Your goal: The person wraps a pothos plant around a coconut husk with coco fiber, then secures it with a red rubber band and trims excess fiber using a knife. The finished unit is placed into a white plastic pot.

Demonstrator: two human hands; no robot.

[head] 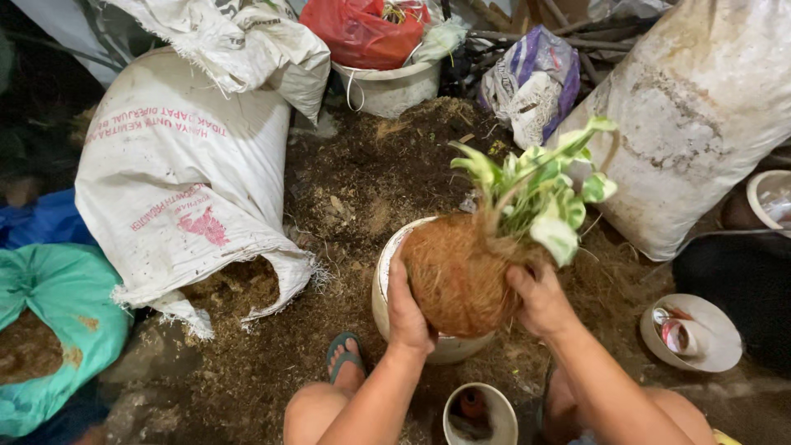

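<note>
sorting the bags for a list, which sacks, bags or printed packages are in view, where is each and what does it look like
Printed sack: left, lying open, white woven, red print, brown fibre spilling out.
Plain sack: right, large, dirty white, bulging.
Crumpled sack: top left, white, draped over the printed sack.
Red bag: top centre, plastic, in a white bucket.
Purple bag: top, right of centre, white and purple, crumpled.
Green bag: far left, teal plastic, open.

The ground is dark soil strewn with brown fibre. On it lie a white woven sack spilling fibre at its open mouth, a teal sack beside it, a large stained sack, a white pot, a small cup, a shallow dish and a white bucket.
</note>
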